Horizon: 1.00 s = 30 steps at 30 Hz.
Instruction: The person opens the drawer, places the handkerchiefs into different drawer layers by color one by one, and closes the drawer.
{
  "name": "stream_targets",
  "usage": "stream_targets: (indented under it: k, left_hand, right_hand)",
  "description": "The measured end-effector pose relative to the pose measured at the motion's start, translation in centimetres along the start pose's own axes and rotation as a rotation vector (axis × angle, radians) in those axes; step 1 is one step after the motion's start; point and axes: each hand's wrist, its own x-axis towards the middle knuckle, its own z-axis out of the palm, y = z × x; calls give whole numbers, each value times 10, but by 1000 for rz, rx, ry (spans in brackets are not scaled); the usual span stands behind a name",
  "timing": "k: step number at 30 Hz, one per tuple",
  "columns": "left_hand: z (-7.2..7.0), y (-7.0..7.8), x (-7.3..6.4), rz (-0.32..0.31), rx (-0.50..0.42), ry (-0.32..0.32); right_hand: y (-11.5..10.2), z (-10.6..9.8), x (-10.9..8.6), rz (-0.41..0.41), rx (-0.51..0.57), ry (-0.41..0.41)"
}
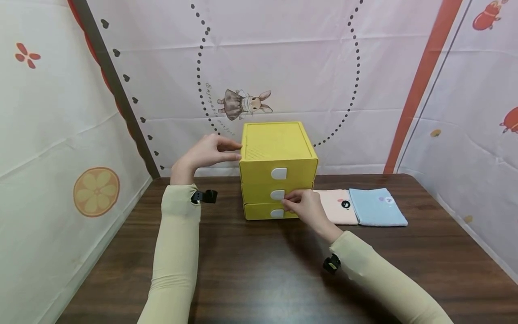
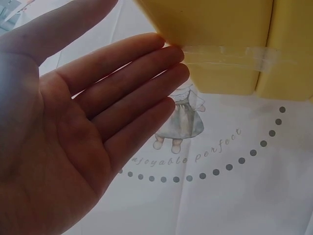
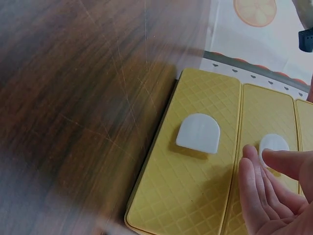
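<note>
- Sleeves point(image 1: 176, 252) nearest; my straight-fingered left grip point(image 1: 208, 151) may let the yellow drawer unit point(image 1: 279, 139) slide.
- Right grip point(image 1: 308, 208): pinch I cannot tell; shallow contact on middle handle point(image 1: 277, 194) could slip.

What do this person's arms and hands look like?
The left sleeve and right sleeve are long, plain and pale yellow. The left hand and right hand wear no gloves. A small black device sits at the left wrist, another at the right.

The table point(image 1: 251, 270) (wood-grained) bears yellow drawers point(image 1: 262, 174), pink cloth point(image 1: 337, 209), blue cloth point(image 1: 377, 209).
</note>
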Motion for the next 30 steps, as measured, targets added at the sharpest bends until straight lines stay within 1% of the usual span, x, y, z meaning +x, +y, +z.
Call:
stream_targets:
  k: [4, 10, 18, 25, 30]
  left_hand:
    - [-1, 1, -1, 3, 1, 0]
    - [0, 0, -1, 9, 13, 0]
    - [-1, 0, -1, 2, 9, 3]
    - [0, -2, -1, 10, 17, 2]
    - [0, -1, -1, 13, 13, 1]
  right_hand:
    - [0, 1, 0, -3, 8, 12]
    - [1, 3, 0, 8, 22, 18]
    - [2, 5, -1, -4, 38, 31]
    - [2, 5, -6, -5, 5, 32]
    - [1, 4, -10, -3, 7, 37]
